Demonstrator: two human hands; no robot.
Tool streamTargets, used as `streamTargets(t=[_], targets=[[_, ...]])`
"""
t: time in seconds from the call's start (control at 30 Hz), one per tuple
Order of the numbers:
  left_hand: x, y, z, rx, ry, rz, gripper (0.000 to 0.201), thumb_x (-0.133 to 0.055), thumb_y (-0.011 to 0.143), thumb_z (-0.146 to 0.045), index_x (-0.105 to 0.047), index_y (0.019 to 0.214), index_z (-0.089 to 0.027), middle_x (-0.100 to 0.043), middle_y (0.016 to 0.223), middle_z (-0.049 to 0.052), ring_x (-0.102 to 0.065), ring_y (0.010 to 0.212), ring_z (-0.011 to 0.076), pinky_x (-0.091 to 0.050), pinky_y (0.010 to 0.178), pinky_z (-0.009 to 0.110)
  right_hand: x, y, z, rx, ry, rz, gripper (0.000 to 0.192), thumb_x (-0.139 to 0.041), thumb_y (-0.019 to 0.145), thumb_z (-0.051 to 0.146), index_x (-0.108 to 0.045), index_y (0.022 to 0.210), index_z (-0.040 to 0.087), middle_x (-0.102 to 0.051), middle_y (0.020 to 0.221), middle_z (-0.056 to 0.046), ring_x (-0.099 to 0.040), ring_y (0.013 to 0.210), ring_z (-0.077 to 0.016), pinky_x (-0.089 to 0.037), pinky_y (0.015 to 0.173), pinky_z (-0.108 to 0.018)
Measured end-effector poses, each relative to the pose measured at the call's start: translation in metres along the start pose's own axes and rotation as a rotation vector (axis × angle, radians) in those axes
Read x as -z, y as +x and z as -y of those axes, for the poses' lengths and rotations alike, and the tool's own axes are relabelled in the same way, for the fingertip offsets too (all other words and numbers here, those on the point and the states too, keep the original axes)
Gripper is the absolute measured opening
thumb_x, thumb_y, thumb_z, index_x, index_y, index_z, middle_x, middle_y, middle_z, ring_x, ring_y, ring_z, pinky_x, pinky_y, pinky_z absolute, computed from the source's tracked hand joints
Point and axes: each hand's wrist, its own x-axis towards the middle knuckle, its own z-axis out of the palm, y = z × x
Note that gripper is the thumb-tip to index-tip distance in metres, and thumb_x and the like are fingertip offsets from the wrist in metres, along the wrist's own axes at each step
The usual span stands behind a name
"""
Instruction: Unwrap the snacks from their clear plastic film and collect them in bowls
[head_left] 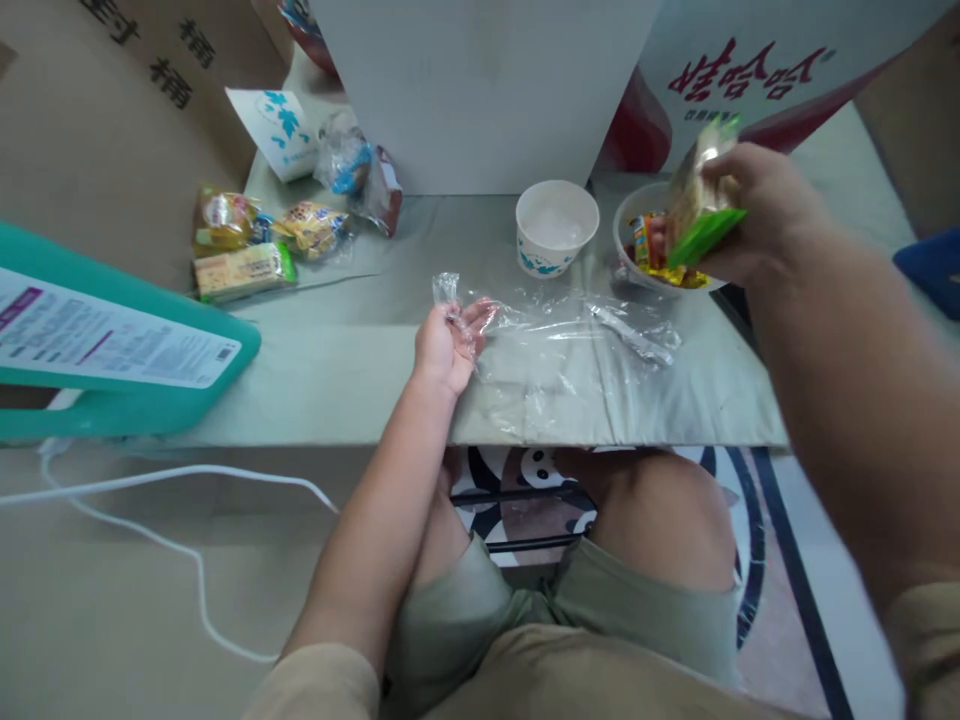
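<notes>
Partly, the green-ended packet (691,200) is hidden by the right hand (761,215), which grasps it above the clear bowl (622,222) at the far right of the desk (337,370). The packet in turn covers part of the bowl, where yellow and red wrappers (686,276) show; its print is too blurred to read. The left hand (450,350) touches the left end of the transparent bag (540,370) with half-curled fingers; whether it pinches the film I cannot tell. The bag's outline nearly melts into the cloth.

Just left of the bowl stands a paper cup (557,235), beyond the bag. A white box (487,100) rises behind, cut off at the top. The teal container (187,400) on the left is also cut off, with snack packets (244,272) beyond it.

The held packet is tilted, pale brown through its wrapping, with bright green ends; the bag lies crumpled and glossy.
</notes>
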Motion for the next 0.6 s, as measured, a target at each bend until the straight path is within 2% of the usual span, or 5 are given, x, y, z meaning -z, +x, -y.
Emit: streamTargets(t=[0.1,0.2,0.47,0.57,0.6], targets=[[-0.003,0.001,0.000,0.017,0.016,-0.009,0.024,-0.042,0.090,-0.012,-0.044,0.068,-0.021,-0.074,0.069,0.004,-0.073,0.066,0.0131,-0.038,0.038,0.013,0.002,0.006,0.018,-0.192,-0.153,0.089,0.032,-0.035,0.102,0.014,-0.066,0.093,0.011,-0.073,0.101,-0.013,-0.077,0.089,-0.0218,-0.061,0.061,-0.038],[-0.004,0.003,0.001,0.018,0.025,0.009,0.024,-0.043,0.090,-0.013,-0.046,0.068,-0.020,-0.075,0.071,0.004,-0.073,0.067,0.0132,-0.039,0.040,0.014,0.004,0.012,0.022,-0.211,-0.256,0.152,0.036,-0.038,0.102,0.014,-0.070,0.087,0.010,-0.076,0.104,-0.012,-0.077,0.085,-0.0205,-0.059,0.060,-0.039],[-0.001,0.006,0.005,0.002,0.067,0.032,0.025,-0.045,0.091,-0.016,-0.046,0.067,-0.020,-0.075,0.073,0.004,-0.073,0.069,0.0129,-0.040,0.046,0.017,-0.013,0.041,0.025,-0.002,-0.741,-0.020,0.022,-0.057,0.092,0.022,-0.061,0.076,0.009,-0.074,0.106,-0.011,-0.074,0.090,-0.0173,-0.057,0.068,-0.034],[0.000,0.005,0.005,-0.001,0.087,0.026,0.023,-0.046,0.089,-0.016,-0.047,0.066,-0.020,-0.075,0.075,0.005,-0.073,0.071,0.0132,-0.041,0.048,0.018,-0.012,0.043,0.026,0.096,-0.955,-0.040,0.015,-0.072,0.082,0.020,-0.066,0.087,0.008,-0.073,0.112,-0.019,-0.075,0.099,-0.0269,-0.061,0.079,-0.046],[0.000,0.005,0.005,-0.002,0.090,0.026,0.022,-0.047,0.088,-0.016,-0.047,0.066,-0.020,-0.075,0.075,0.005,-0.073,0.072,0.0133,-0.041,0.049,0.018,-0.008,0.045,0.026,0.117,-1.009,-0.053,0.024,-0.078,0.077,0.019,-0.069,0.096,0.006,-0.072,0.117,-0.022,-0.075,0.103,-0.0314,-0.061,0.083,-0.052]])
